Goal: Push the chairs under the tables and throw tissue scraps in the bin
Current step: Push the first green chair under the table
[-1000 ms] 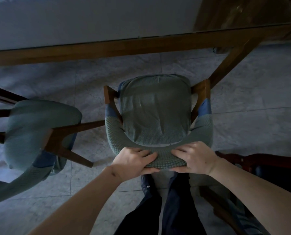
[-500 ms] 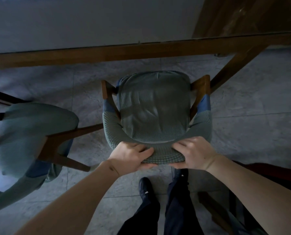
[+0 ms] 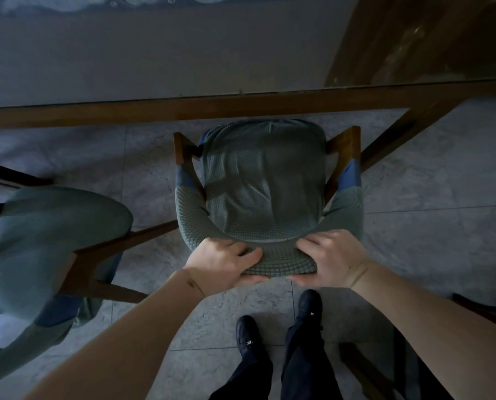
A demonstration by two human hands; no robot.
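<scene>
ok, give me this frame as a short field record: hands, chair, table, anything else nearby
left hand: grips the top of the chair backrest, fingers curled over it
right hand: grips the same backrest, beside the left
chair: green-covered armchair with wooden arms, seat front at the table edge, not yet under
table: glass top on a wooden frame, directly ahead
second chair: same cover, to the left, angled, away from the table
floor: grey stone tiles
tissue scraps, bin: none in view
</scene>
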